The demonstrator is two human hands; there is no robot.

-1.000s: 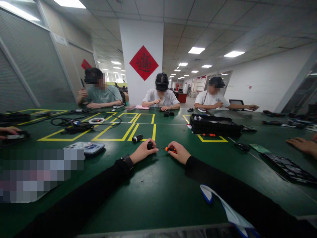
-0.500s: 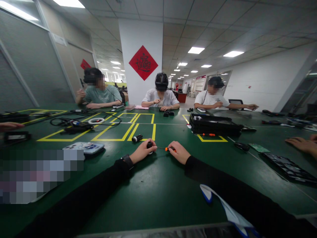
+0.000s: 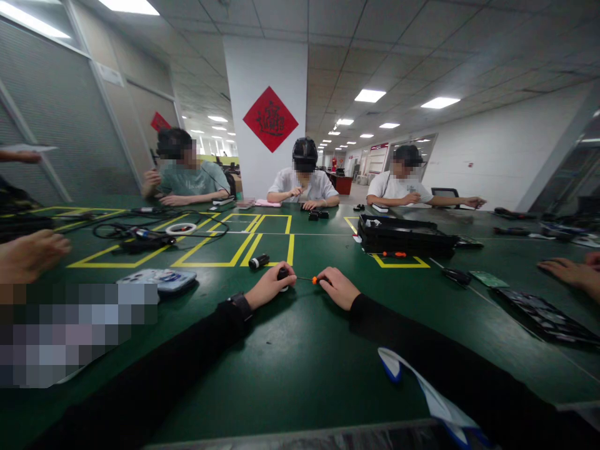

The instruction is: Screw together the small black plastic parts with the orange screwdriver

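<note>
My left hand (image 3: 268, 289) is closed around a small black cylindrical part (image 3: 282, 274) just above the green table. Opposite it, my right hand (image 3: 340, 289) grips a screwdriver (image 3: 315, 280) with an orange and black handle. Its thin shaft points left and reaches the black part; the tip is hidden by my left fingers. A similar black cylinder with a white band (image 3: 259, 261) lies on the table just beyond my left hand.
Black stacked trays (image 3: 403, 236) stand beyond my right hand, an orange tool (image 3: 394, 254) before them. Cables (image 3: 140, 234) and a patterned case (image 3: 162, 279) lie left. A computer mouse (image 3: 455, 276), green circuit board (image 3: 489, 279) and blue-white object (image 3: 435, 397) are right. Co-workers sit around.
My hands, the part and the screwdriver look almost unmoved. At the left edge a co-worker's hand has come further in and risen, and another person's hand with a flat sheet has appeared.
</note>
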